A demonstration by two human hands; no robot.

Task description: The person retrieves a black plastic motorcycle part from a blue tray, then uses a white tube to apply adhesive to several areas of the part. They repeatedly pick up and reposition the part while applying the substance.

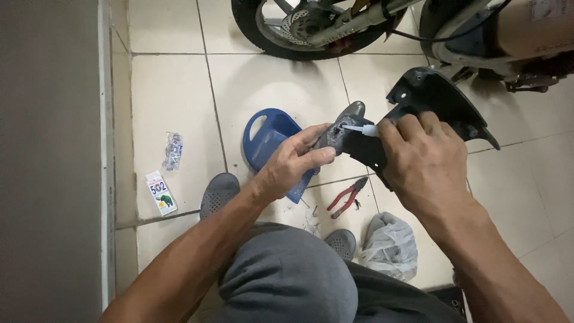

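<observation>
My left hand [293, 164] grips a small grey plastic piece [342, 128] and presses it against the edge of a large black plastic fender panel [436, 98]. My right hand [421, 155] holds a small white glue tube [362, 128], its nozzle touching the grey piece where it meets the panel. The panel's lower part is hidden behind my right hand. Both hands work above the tiled floor, in front of my knees.
A blue plastic scoop [269, 140] lies under my left hand. Red-handled pliers [348, 196] lie on the tiles, a crumpled plastic bag [390, 245] near them. A glue card [161, 192] and clear wrapper [173, 150] lie left. A motorcycle wheel [311, 27] stands ahead.
</observation>
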